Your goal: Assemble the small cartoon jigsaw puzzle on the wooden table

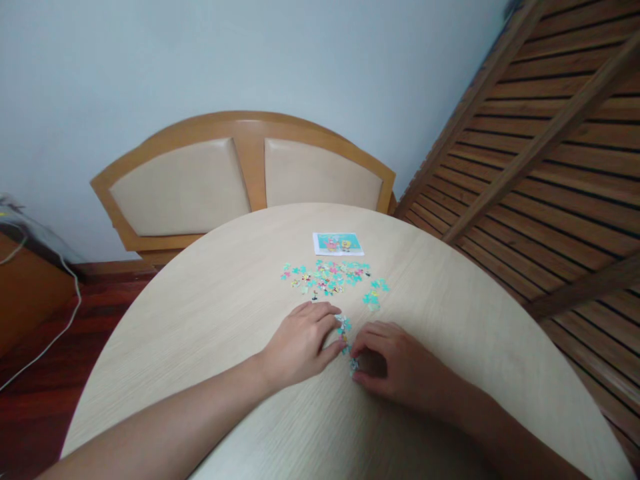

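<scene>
A short strip of joined jigsaw pieces point(344, 327), turquoise with white and a little pink and yellow, lies on the table between my hands. My left hand point(306, 339) steadies its left side, with the thumb and forefinger curved against the strip. At the strip's near end, my right hand point(393, 360) has its thumb and fingers closed around a small pale jigsaw piece point(355, 365). Whether that piece is linked to the strip is too small to tell. Beyond my hands spread loose jigsaw pieces point(330, 273), turquoise, pink and yellow, with a smaller cluster point(373, 297) to the right.
A printed reference picture point(339, 244) with a pink and a yellow cartoon figure lies behind the pieces. The round wooden table point(200, 333) carries everything. Past its far edge stands a padded bench back point(255, 167); slatted wooden panelling point(540, 167) rises at right.
</scene>
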